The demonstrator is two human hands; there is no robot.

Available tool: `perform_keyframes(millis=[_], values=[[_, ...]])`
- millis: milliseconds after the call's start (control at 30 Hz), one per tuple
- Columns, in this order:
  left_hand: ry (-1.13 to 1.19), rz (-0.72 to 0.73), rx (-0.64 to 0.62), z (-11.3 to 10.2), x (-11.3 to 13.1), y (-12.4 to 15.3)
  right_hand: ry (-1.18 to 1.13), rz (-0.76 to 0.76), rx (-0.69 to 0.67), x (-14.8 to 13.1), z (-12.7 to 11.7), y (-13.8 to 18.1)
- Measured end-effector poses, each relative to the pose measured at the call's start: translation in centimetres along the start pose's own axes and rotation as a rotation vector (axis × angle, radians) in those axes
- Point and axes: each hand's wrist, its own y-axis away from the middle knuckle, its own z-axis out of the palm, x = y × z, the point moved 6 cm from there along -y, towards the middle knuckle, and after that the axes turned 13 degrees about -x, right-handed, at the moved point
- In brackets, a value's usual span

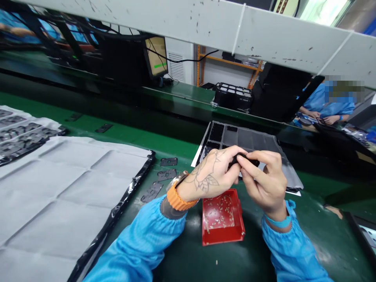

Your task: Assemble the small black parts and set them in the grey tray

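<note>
My left hand (pixel 216 172), with an orange watch band at the wrist, grips a small black plastic part (pixel 253 161). From the other side my right hand (pixel 266 180) pinches the same part, its thumb and forefinger pressed against it. Fingers cover most of the part, so its full shape is hidden. Just below the hands sits a red bin (pixel 223 237) with many tiny pale pieces scattered over its bottom. Behind the hands lies a black tray (pixel 249 137) with a grey sheet and several black parts in its compartments.
Several flat black plates (pixel 167 174) lie left of my hands on the green bench (pixel 176 145). A large tray with a white liner (pixel 79 188) fills the left side. A grey beam (pixel 188 27) crosses overhead. Beyond it, a person in blue (pixel 337 105) works at right.
</note>
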Motion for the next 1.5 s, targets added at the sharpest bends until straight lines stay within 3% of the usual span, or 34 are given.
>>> perform_keyframes(millis=[800, 1000, 1267, 1367, 1433, 1500], values=[[0.110, -0.003, 0.006, 0.3, 0.0, 0.1, -0.088, -0.024, 0.112, -0.4, 0.2, 0.2], [0.227, -0.052, -0.008, -0.9, -0.4, 0.4, -0.198, -0.002, 0.096, 0.0, -0.4, -0.2], [0.170, -0.045, -0.024, -0.9, -0.4, 0.5, -0.141, 0.033, 0.045, -0.2, -0.2, -0.4], [0.127, -0.070, 0.018, -1.5, -0.6, 0.5, -0.239, 0.057, 0.089, 0.1, -0.7, -0.2], [0.145, -0.112, 0.093, -2.5, -1.2, 0.7, -0.345, 0.107, 0.009, 0.7, -0.5, -0.1], [0.206, -0.142, 0.172, -3.7, -1.9, 1.0, -0.419, 0.148, -0.289, 0.8, 1.2, 0.0]])
